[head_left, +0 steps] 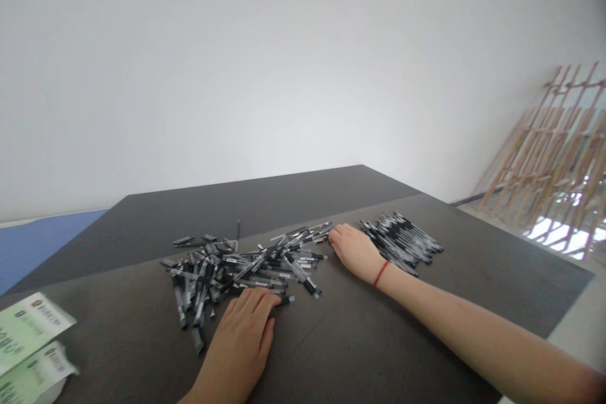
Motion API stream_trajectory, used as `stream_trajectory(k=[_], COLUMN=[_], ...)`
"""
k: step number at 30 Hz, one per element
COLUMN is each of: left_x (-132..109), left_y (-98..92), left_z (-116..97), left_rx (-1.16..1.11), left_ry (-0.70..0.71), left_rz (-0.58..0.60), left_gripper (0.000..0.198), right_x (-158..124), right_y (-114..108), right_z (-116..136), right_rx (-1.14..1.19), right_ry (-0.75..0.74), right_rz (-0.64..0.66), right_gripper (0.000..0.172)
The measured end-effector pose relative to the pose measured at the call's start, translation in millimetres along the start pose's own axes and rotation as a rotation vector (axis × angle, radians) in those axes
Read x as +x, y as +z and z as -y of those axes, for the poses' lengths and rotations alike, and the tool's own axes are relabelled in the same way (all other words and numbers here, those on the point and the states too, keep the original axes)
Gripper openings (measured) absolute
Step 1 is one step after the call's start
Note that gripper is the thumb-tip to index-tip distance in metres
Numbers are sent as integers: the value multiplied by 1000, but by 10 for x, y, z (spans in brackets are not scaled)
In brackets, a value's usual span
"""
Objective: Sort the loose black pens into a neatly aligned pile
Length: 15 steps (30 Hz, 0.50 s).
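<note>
My bracelet (pixel 381 274)'s red. Pens (pixel 258 263) I see: blk & clear w/ greyish bits. Tabletop (pixel 478 265) dk grey, brownish nr me. Packets (pixel 28 328) lt green + white w/ dk lettering; wall (pixel 303 63) whitish.

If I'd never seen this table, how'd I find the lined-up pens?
On the dark table, find the right hand with the red wristband. Right of it lie the lined-up pens, slanting one way, unlike the jumbled pen pile on its left.

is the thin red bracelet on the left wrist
No, the thin red bracelet circles the wrist of the right hand, which is beside the aligned black-and-clear plastic pens.
</note>
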<state>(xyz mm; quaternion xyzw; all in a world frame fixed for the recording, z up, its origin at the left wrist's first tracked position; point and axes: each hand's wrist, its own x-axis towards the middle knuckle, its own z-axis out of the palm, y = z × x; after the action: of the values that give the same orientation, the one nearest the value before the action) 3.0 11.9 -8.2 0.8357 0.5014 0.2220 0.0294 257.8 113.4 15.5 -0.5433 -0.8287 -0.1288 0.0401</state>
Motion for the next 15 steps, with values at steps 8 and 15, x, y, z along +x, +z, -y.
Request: stream_trajectory(k=[8,15], left_x=[-12,-7], left_y=[-25,-31], left_z=[-29,-52], left_rx=[-21,-31], left_ry=[-22,-55], left_rz=[20,70], left_gripper=[27,25], right_x=[588,681], right_y=[105,147], right_z=[-137,-137], right_rx=[48,87], right_ry=[-66,-152], right_rz=[109,148], right_gripper=[20,20])
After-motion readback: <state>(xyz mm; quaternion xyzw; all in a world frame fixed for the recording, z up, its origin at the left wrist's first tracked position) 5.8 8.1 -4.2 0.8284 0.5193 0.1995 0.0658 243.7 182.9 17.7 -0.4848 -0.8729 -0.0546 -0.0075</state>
